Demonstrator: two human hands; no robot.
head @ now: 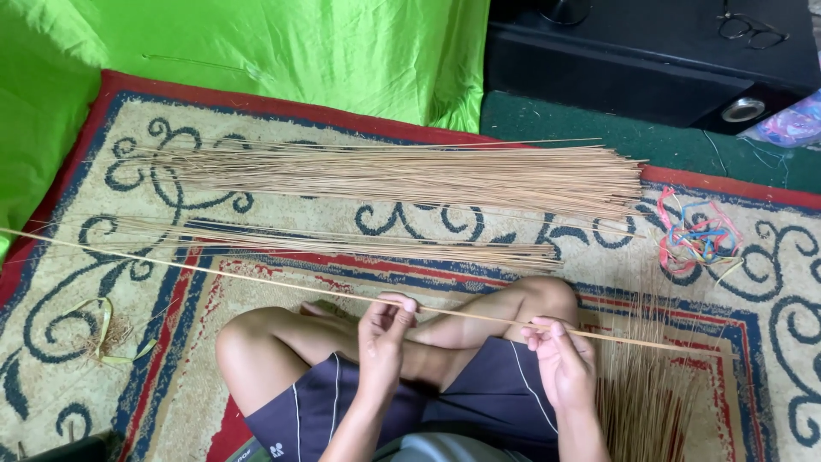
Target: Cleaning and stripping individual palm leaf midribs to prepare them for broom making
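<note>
— So, where is your stick right now?

— You have one long thin stick (256,278) pinched in both hands, low in the middle of the frame. Your left hand (382,335) is closed narrow round it, thumb and fingertips on top, just above your crossed legs. Your right hand (558,359) grips it the same way, a little further toward the lower right. The stick runs from the far left edge across the patterned rug (770,342) to just past your right hand.

— And the rest?

— The big bundle of sticks (410,175) lies across the upper middle, below the green cloth (256,51). A thinner row of sticks (342,244) lies nearer your knees, and a third heap (646,402) fans out at the lower right beside your right hand. Coloured bands (697,239) sit tangled at the right, well apart from your hands.

— How do I handle it well?

— Keep both pinches light, I would say; the long free end at the left looks ready to sag or snap if you twist. Hold it clear of the row by your knees so you don't snag it.
</note>
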